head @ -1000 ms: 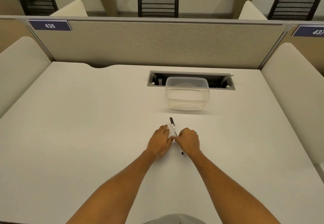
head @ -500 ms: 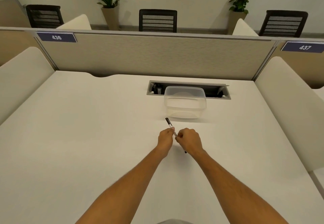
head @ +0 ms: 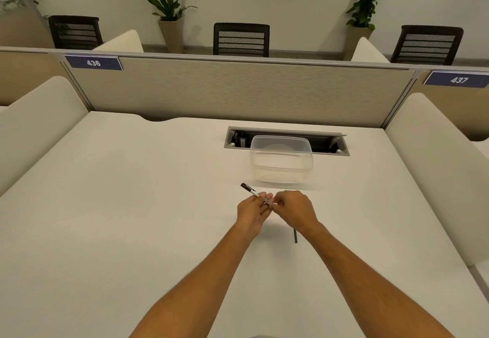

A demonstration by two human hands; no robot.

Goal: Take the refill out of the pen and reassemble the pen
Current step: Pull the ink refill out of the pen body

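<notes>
A slim pen (head: 250, 190) with a black top end and a white middle is held just above the white desk (head: 132, 218), its black end pointing up and left. My left hand (head: 252, 212) holds the pen's middle between its fingers. My right hand (head: 292, 209) is curled round the pen's lower part, which is hidden inside the fist. A thin dark end (head: 295, 236) sticks out below my right wrist; I cannot tell whether it is the pen's tip or a separate piece.
A clear plastic container (head: 281, 163) stands on the desk just beyond my hands. Behind it is a recessed cable tray (head: 287, 140). A fabric divider (head: 238, 91) closes the far edge, with cream side panels (head: 434, 168) left and right.
The pen lay on the desk with both hands at it. Both hands have lifted it off the surface and its black end now tilts further left. The camera has tilted up.
</notes>
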